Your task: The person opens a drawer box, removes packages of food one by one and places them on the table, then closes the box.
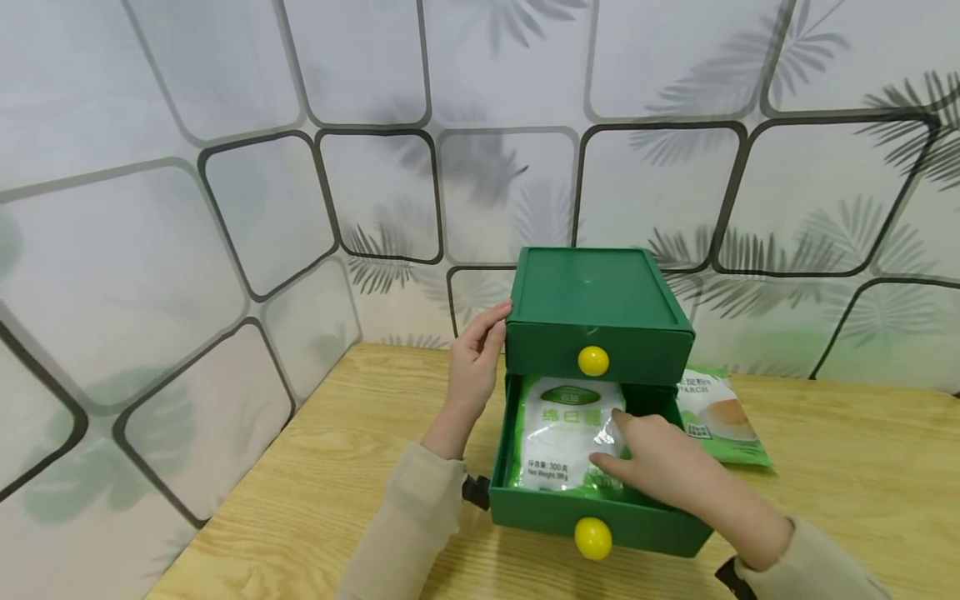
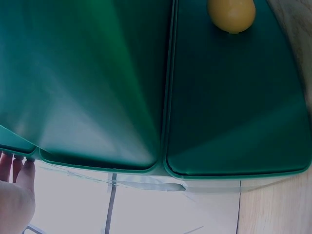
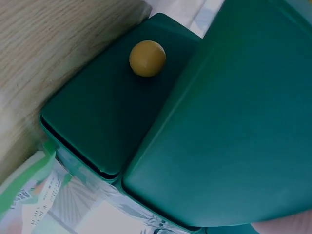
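A green cabinet (image 1: 600, 287) with yellow knobs stands on the table, its middle drawer (image 1: 540, 512) pulled out. Inside that drawer lies a white-and-green bag of sugar (image 1: 558, 429), flat and face up. My left hand (image 1: 472, 354) rests its fingertips against the cabinet's upper left side; the left wrist view shows the same fingers (image 2: 27, 173) at the edge. Over the right part of the bag is my right hand (image 1: 660, 454), with thumb and index finger extended onto it and the other fingers hidden. Below, the bottom drawer (image 3: 107, 107) is closed.
A green-and-white starch bag (image 1: 723, 417) lies on the wooden table (image 1: 315, 492) right of the cabinet, partly behind it. A patterned wall covering (image 1: 510, 192) rises close behind and along the left.
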Action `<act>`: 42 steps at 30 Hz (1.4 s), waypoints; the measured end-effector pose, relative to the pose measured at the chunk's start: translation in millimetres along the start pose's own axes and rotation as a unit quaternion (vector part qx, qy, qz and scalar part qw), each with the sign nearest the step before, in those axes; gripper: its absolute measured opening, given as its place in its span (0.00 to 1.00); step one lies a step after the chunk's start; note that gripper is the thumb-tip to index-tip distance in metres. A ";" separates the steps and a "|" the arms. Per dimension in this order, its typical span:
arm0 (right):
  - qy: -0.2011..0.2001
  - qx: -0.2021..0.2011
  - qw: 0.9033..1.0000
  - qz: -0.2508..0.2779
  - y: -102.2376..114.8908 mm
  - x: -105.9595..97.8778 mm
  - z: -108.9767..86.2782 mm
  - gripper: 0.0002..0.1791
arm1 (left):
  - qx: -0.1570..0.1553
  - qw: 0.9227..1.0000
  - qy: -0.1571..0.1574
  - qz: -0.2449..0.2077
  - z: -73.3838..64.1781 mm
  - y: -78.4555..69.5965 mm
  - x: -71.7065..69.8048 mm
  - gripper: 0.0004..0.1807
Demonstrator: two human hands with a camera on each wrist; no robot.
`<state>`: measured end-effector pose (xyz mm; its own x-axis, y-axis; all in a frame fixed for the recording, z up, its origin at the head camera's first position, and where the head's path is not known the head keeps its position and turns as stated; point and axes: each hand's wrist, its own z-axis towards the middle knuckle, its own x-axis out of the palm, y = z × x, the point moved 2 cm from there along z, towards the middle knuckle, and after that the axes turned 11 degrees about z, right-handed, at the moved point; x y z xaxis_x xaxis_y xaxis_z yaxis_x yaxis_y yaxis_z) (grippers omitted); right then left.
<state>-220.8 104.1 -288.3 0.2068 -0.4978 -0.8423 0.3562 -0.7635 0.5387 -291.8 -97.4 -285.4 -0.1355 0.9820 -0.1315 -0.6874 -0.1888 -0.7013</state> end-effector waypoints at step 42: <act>0.091 0.103 0.794 0.592 -30.8 -11.0 1.5 0.34 | -0.002 1.000 -0.003 -0.012 1.1 2.6 1.1 0.16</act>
<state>-235.5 132.4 -295.5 0.4210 -0.8634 0.2781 -0.3383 0.1350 0.9313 -294.6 -96.9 -286.6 -0.1229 0.9864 -0.1095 -0.6878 -0.1642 -0.7071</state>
